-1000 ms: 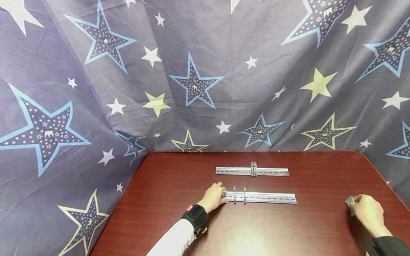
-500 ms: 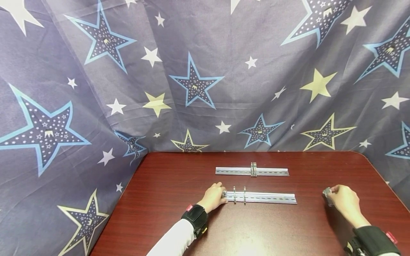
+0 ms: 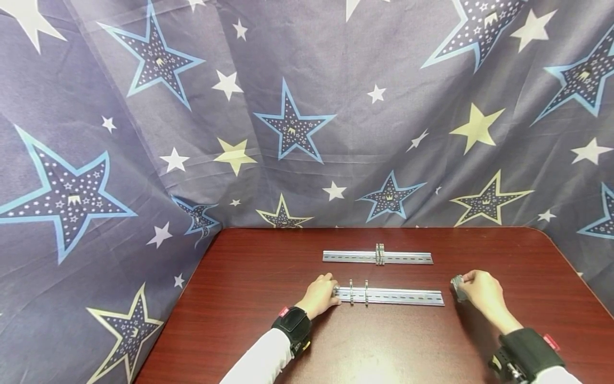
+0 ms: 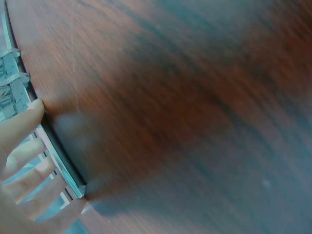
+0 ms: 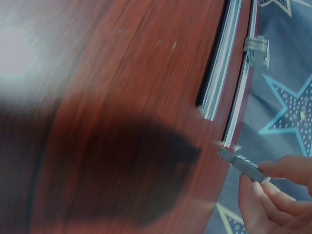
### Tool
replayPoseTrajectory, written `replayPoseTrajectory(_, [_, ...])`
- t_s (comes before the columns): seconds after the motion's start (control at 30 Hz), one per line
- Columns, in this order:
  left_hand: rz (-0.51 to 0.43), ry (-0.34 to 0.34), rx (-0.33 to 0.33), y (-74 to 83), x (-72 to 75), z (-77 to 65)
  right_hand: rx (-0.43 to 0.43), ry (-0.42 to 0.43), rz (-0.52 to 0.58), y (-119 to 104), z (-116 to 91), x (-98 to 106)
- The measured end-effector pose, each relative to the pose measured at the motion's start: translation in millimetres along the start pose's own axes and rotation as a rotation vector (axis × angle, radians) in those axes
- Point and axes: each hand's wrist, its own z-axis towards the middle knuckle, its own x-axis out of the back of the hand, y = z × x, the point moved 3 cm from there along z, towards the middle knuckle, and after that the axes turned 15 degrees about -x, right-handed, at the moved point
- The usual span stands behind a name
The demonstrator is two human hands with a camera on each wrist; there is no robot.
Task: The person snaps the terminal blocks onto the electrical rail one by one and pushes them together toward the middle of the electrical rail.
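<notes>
My left hand [image 3: 318, 296] grips the left end of the nearer metal DIN rail [image 3: 405, 296]. In the left wrist view the thumb lies along one edge of the rail [image 4: 62, 163] and the fingers reach past the other. Two thin upright clips [image 3: 366, 292] straddle this rail, a little right of the hand. My right hand [image 3: 485, 293] pinches a small flat grey terminal block [image 3: 458, 288] just beyond the rail's right end. Seen from the right wrist, thumb and fingertips hold the block [image 5: 243, 166] by one end, its other end pointing out over the table.
A second DIN rail [image 3: 408, 258] lies behind and parallel to the first, with several thin blocks [image 3: 380, 254] grouped near its middle. Both rest on a reddish-brown wooden table [image 3: 268, 250]. A star-patterned cloth [image 3: 345, 133] hangs behind and at the sides.
My right hand has travelled left across the table with the terminal block, from the right side to near the rail's right end. The left hand and both rails stay put.
</notes>
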Motion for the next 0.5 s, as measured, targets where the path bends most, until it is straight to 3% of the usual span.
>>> replayPoseTrajectory(0.5, [-0.019, -0.029, 0.028, 1.7, 3.3, 1.3, -0.002, -0.041, 0.034, -32.9, -6.6, -26.9])
